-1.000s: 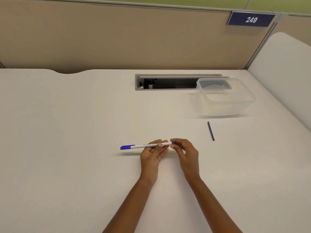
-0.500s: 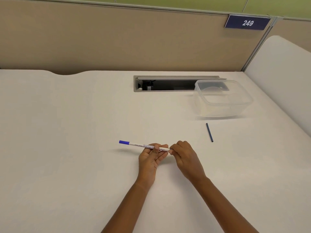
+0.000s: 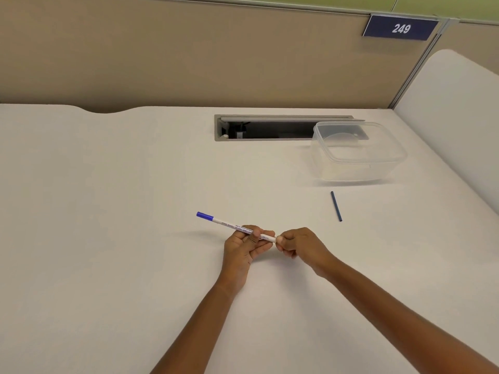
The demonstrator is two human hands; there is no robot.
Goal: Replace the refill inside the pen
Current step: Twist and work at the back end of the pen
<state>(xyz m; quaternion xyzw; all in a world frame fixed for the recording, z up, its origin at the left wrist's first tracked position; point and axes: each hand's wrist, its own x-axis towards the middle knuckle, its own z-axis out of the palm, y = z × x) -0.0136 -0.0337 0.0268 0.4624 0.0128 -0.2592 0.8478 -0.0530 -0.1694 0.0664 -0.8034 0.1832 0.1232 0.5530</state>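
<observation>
There is only one camera, and it sits on the person's head. It looks forward and down at the white table (image 3: 108, 201), with both arms reaching in from the bottom edge. The hands are close, near the middle of the view. Farther off, at the top, stands a tan wall (image 3: 189, 58) behind the table.
</observation>
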